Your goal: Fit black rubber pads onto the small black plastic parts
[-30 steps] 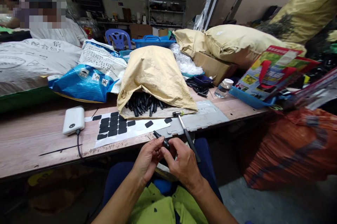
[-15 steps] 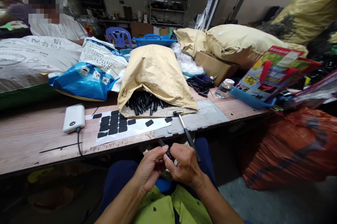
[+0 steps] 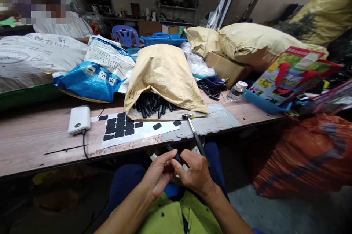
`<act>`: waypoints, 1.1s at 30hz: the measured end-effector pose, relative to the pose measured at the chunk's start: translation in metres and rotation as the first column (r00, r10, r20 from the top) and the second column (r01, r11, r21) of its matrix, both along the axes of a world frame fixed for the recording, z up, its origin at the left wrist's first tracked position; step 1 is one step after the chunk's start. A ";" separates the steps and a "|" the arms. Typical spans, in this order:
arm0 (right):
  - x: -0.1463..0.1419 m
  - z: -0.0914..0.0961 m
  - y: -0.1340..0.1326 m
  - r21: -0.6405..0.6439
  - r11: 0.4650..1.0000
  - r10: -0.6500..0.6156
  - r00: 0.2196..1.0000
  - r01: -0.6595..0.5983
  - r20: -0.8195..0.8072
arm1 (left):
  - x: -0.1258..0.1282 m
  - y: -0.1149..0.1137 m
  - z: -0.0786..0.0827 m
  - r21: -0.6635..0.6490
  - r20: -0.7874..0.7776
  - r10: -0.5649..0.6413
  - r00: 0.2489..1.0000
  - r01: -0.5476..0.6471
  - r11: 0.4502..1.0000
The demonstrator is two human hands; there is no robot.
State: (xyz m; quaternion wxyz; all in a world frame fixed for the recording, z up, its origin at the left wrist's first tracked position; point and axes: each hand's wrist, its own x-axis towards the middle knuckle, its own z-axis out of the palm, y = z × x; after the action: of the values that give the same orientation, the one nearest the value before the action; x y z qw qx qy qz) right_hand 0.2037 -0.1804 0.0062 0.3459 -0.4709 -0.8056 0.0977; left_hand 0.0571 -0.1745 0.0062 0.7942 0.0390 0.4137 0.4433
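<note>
**Position.** The small black part [image 3: 174, 154] is below the near edge of the table [image 3: 33, 142], over the person's lap and between both hands. Its far end projects up and to the left, clear of the fingers.

**Grip state.** The left hand [image 3: 160, 174] has its grip closed to a fingertip pinch on the near-left side of the part. The right hand [image 3: 197, 174] has its grip closed in the same way on the right side, thumb and forefinger meeting the part from above. The two hands touch at the fingertips. Neither palm holds anything else that can be seen.

**Surroundings.**
- A hammer [image 3: 195, 137] lies just beyond the hands. Its head is on the table and its handle overhangs the near edge.
- A tan sack [image 3: 165, 74] lies on the table further back, with more black parts [image 3: 153, 106] showing at its open mouth.
- To the left are a white sheet of black pads [image 3: 129, 130] and a white power bank [image 3: 79, 119] with its cable.

**Handling note (judgement).**
- The part is short and smooth-looking, so it probably handles best when one hand stays steady and the other does the fine work.
- Press with the fingertips, not the nails.
- Hold the part low over the lap so that it cannot fall far if it slips.
- Keep the wrists clear of the overhanging hammer handle.
</note>
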 end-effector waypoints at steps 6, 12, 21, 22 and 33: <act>0.005 0.001 -0.002 -0.168 0.978 0.125 0.992 -0.126 -0.014 | -0.005 0.000 -0.009 -0.050 -0.041 -0.034 0.999 0.032 0.998; 0.005 -0.004 0.002 -0.157 0.981 0.114 0.993 -0.111 0.008 | -0.011 0.003 -0.006 0.104 -0.103 -0.040 0.994 0.051 0.993; -0.002 0.003 0.000 -0.081 0.997 -0.006 0.995 0.014 0.097 | -0.002 0.003 -0.007 -0.072 -0.039 0.034 0.999 -0.037 0.997; -0.002 0.002 0.000 -0.060 0.998 -0.018 0.994 0.024 0.104 | -0.002 0.002 -0.008 -0.068 -0.037 0.025 0.999 -0.027 0.997; 0.003 0.000 0.000 -0.021 0.999 0.029 0.998 -0.028 0.063 | 0.000 -0.007 -0.009 0.108 0.080 0.010 0.997 -0.019 0.994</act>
State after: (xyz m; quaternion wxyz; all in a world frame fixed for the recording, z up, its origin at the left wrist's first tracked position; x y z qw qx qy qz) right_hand 0.2069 -0.1808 0.0063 0.3143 -0.4658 -0.8217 0.0957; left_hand 0.0569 -0.1817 -0.0029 0.8035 0.0613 0.3574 0.4721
